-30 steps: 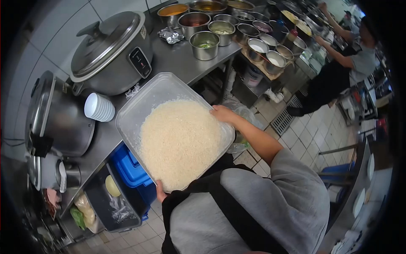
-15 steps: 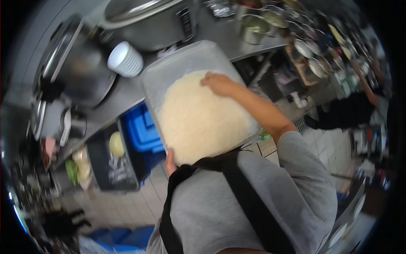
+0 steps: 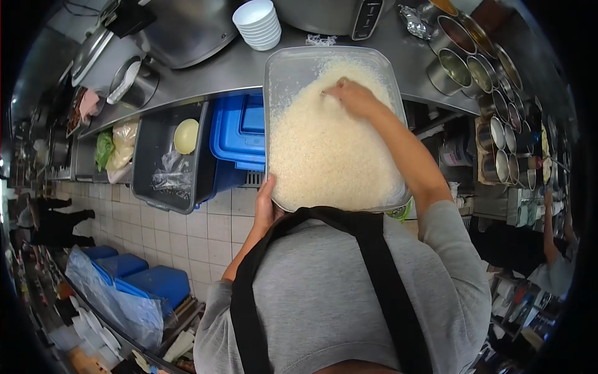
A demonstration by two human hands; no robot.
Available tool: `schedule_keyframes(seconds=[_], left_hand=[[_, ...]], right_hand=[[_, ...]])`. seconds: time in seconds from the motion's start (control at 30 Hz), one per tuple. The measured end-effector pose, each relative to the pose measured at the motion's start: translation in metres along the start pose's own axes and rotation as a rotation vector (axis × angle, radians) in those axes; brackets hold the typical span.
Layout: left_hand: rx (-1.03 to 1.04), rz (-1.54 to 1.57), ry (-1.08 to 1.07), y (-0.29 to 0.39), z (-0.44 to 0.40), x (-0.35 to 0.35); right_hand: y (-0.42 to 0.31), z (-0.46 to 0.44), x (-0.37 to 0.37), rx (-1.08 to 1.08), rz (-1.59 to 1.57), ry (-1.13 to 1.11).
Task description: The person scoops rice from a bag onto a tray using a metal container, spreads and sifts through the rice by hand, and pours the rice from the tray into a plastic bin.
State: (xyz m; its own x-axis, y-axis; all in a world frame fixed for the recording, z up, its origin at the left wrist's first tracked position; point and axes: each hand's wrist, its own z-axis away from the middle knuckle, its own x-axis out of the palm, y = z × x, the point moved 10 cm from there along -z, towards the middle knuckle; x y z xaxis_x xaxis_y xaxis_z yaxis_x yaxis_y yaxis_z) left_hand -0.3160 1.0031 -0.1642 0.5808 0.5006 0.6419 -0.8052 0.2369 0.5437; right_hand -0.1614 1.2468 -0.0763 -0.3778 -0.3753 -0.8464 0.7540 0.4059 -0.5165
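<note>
A clear plastic tub holds a large heap of raw white rice, piled deepest toward me. The tub leans across the front of the steel counter, its near end against my body. My left hand grips the tub's near left corner, thumb on the outer wall and the other fingers mostly hidden beneath. Over the far part of the heap, my right hand has its fingers drawn together, fingertips at the rice. A tiny dark spot shows by the fingertips; what they hold, if anything, is too small to make out.
On the steel counter stand stacked white bowls, large cookers and several metal pots. Below at left are a grey bin with a yellow bowl and a blue lidded box. Other people stand at both sides.
My view has turned and shifted, so the tub now appears straighter and farther right. My right hand stays over the far part of the rice, its fingers repositioned. The left still holds the tub.
</note>
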Motion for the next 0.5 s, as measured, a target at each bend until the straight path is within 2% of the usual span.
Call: schedule_keyframes(seconds=[0.03,0.07,0.13,0.17,0.2,0.27,0.3,0.4,0.5], left_hand=[[0.030,-0.022,-0.005,0.001,0.002,0.000],[0.060,-0.046,-0.009,0.003,0.004,0.000],[0.003,-0.013,0.018,-0.002,-0.004,-0.009],[-0.010,0.016,0.011,-0.007,-0.008,-0.015],[-0.027,0.042,0.003,-0.012,-0.009,-0.018],[-0.017,0.062,-0.012,-0.012,-0.009,-0.016],[-0.014,0.074,-0.027,-0.012,-0.008,-0.015],[0.001,0.088,-0.006,-0.007,-0.002,-0.008],[0.011,0.077,0.035,-0.004,0.001,-0.009]], right_hand=[[0.024,-0.025,0.006,-0.136,0.191,0.168],[0.017,-0.024,0.004,-0.148,0.191,0.157],[-0.001,-0.025,0.001,-0.095,0.361,0.047],[-0.021,-0.021,0.011,-0.216,0.314,0.029],[-0.040,-0.011,0.019,-0.226,0.318,0.024],[-0.089,0.011,0.051,-0.379,0.239,-0.197],[-0.091,0.006,0.057,-0.388,0.240,-0.200],[-0.081,-0.026,0.072,-0.451,0.210,-0.100],[-0.022,-0.070,0.035,-0.304,0.346,0.169]])
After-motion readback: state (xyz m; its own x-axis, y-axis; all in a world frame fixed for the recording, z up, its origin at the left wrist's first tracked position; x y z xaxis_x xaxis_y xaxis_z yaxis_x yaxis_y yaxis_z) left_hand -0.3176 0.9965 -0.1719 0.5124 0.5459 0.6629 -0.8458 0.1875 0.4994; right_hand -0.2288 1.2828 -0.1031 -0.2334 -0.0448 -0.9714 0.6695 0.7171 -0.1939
